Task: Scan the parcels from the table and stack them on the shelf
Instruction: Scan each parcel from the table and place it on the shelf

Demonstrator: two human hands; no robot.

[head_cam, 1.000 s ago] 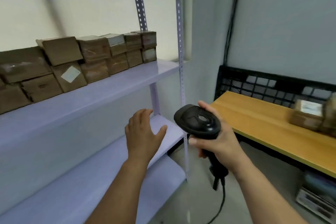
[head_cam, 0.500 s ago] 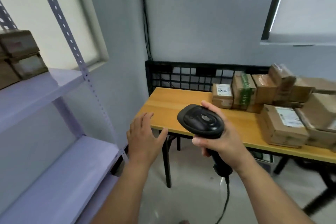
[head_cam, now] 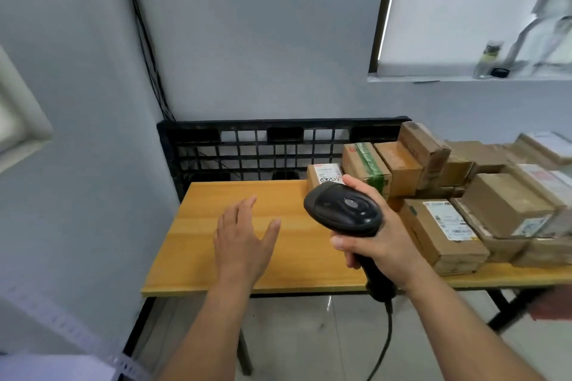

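Parcels (head_cam: 445, 219) piled on the right part of the wooden table (head_cam: 198, 257).
The right hand (head_cam: 382, 240) grips the handle of a black scanner (head_cam: 343, 210), whose head sits in front of a small labelled parcel (head_cam: 322, 175) at the pile's left edge. The left hand (head_cam: 241, 241), fingers spread and holding nothing, hovers over bare tabletop. A cable (head_cam: 385, 340) hangs from the scanner.

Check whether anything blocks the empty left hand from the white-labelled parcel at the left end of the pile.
Only bare table lies between the left hand and that parcel. The scanner in the right hand overlaps the parcel's near edge in this view, so it may crowd the reach.
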